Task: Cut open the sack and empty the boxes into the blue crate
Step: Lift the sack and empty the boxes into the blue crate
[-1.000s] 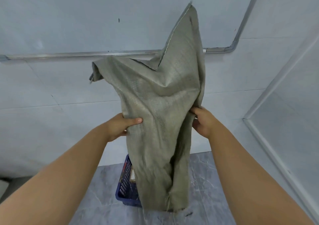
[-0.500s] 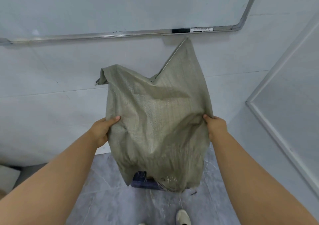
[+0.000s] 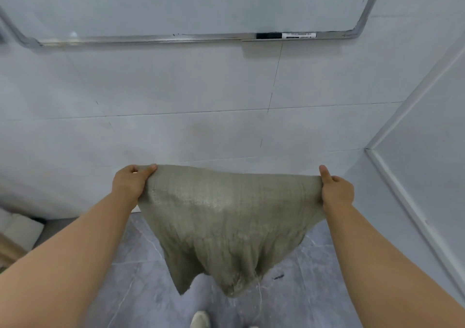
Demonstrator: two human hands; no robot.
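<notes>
Your left hand point(image 3: 130, 185) and right hand point(image 3: 336, 191) each clench an upper corner of the limp woven sack point(image 3: 226, 224), stretched crosswise between them and hanging toward the floor, with the blue crate out of view.

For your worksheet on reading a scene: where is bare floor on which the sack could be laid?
Bare grey floor lies between the hanging sack and the right wall. The near floor is crowded by a shoe, the left corner by pale bundles.
</notes>
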